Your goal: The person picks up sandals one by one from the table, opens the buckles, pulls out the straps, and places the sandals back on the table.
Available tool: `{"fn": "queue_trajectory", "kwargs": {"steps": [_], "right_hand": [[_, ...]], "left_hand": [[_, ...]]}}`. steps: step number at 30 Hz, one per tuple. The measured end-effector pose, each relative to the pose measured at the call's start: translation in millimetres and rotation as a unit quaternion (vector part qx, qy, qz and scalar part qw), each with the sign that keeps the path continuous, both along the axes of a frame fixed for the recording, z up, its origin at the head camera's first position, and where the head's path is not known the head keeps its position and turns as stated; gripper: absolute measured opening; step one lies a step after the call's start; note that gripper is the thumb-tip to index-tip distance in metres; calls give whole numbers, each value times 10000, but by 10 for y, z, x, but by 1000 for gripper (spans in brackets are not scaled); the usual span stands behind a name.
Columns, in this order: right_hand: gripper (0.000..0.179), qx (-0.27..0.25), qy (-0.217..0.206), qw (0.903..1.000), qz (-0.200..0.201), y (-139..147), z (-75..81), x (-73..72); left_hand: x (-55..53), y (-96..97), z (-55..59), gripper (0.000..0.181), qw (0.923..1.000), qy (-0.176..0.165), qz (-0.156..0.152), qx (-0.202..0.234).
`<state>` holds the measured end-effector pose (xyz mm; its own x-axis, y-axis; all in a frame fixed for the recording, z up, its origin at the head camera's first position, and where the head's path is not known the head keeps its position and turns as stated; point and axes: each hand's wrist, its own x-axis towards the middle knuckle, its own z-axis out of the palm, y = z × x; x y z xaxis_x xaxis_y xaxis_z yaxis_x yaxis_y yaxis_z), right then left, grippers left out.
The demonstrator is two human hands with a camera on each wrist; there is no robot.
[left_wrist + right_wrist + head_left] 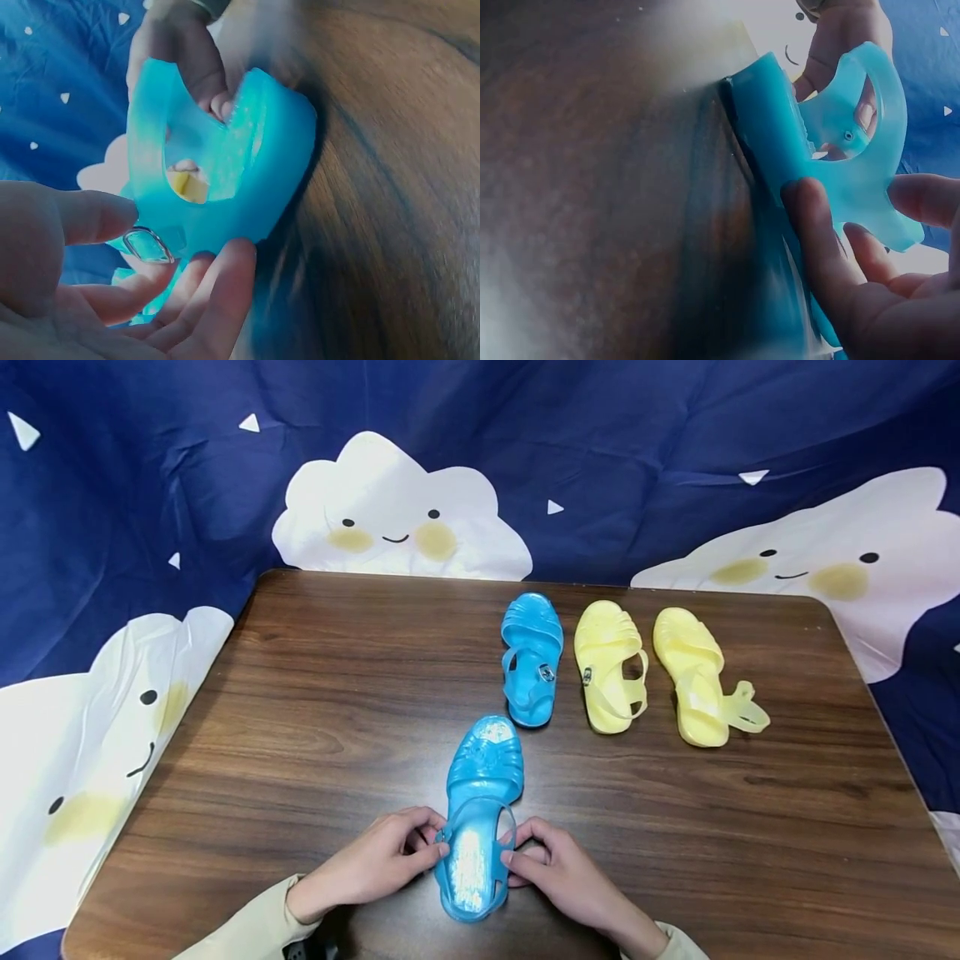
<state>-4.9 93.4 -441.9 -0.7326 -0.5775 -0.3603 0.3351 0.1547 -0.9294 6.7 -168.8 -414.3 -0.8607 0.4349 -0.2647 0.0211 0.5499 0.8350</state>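
A glossy blue sandal [486, 764] lies on the brown wooden table near its front, toe pointing away from me. My left hand [375, 862] pinches its left side, thumb and fingers around the strap end beside the metal buckle [148, 246]. On the opposite side, my right hand [561, 870] grips the right side near the back strap, with the thumb on top. In the right wrist view, fingers [814, 225] press against the sandal's outer wall below the strap. The heel strap [889, 105] arches up over the heel. Whether the strap is fastened is hard to tell.
Beyond it stands a second blue sandal [532, 652], its toe also pointing away. To its right are a yellow sandal [606, 635] and another yellow sandal [686, 643] with its strap spread out sideways. A dark blue cloud-print cloth [592, 435] hangs behind the table [337, 693].
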Motion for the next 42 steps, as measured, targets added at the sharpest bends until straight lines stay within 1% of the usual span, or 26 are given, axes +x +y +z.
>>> {"fn": "queue_trajectory", "kwargs": {"steps": [5, 9, 13, 15, 16, 17, 19, 21, 23, 25, 28, 30, 31, 32, 34, 36, 38, 39, 40, 41, 42], "right_hand": [[26, 17, 72, 10000, 6, 0, 8, -11], [25, 257, 240, 9994, 31, 7, 24, -20], [25, 685, 544, 9961, 140, 18, 66, -47], [28, 1003, 820, 9915, 112, 22, 106, -75], [29, 1239, 988, 9873, 63, 22, 134, -92], [29, 1498, 1200, 9814, -26, 24, 165, -112], [29, 1977, 1655, 9658, -268, 30, 237, -160], [26, 2221, 2113, 9507, -471, 37, 308, -215], [19, 2169, 2593, 9393, -581, 32, 373, -262], [13, 1845, 3039, 9331, -540, 4, 418, -292], [10, 1281, 3723, 9189, -258, -93, 434, -285], [10, 982, 4075, 9079, 39, -181, 409, -255], [9, 886, 4246, 9008, 227, -227, 391, -236], [9, 819, 4417, 8924, 424, -272, 369, -215], [9, 838, 4755, 8718, 824, -348, 322, -174], [10, 966, 5106, 8467, 1140, -399, 277, -143], [12, 1104, 5355, 8261, 1366, -426, 242, -126], [12, 1159, 5411, 8205, 1431, -430, 228, -123], [13, 1183, 5412, 8191, 1487, -432, 218, -125], [13, 1198, 5398, 8190, 1531, -432, 210, -129], [13, 1198, 5330, 8226, 1578, -429, 205, -133]], "left_hand": [[-11, 2, -5, 19, 9998, -169, 13, 58], [-13, 6, -1, 22, 9997, -251, -7, 64], [-14, 1, 11, 23, 9993, -366, -69, 104], [-18, -6, 21, 24, 9988, -453, -106, 147], [-20, -10, 27, 24, 9986, -492, -121, 161], [-22, -14, 30, 25, 9984, -523, -134, 165], [-26, -20, 32, 25, 9981, -569, -150, 170], [-24, -21, 22, 25, 9983, -551, -134, 142], [-21, -15, 6, 24, 9987, -475, -115, 121], [-18, -5, -11, 22, 9992, -367, -111, 105], [-21, 15, -36, 19, 9997, -177, -144, 78], [-24, 29, -52, 17, 9998, -52, -185, 40], [-26, 38, -59, 16, 9998, 10, -202, 8], [-28, 46, -65, 16, 9997, 88, -214, -35], [-32, 62, -76, 15, 9994, 232, -232, -119], [-36, 78, -83, 17, 9987, 394, -257, -201], [-40, 89, -91, 19, 9980, 514, -269, -257], [-41, 94, -96, 20, 9977, 546, -278, -272], [-43, 97, -99, 22, 9976, 562, -287, -282], [-45, 100, -102, 23, 9975, 575, -294, -288], [-46, 102, -104, 22, 9976, 564, -297, -287]]}}
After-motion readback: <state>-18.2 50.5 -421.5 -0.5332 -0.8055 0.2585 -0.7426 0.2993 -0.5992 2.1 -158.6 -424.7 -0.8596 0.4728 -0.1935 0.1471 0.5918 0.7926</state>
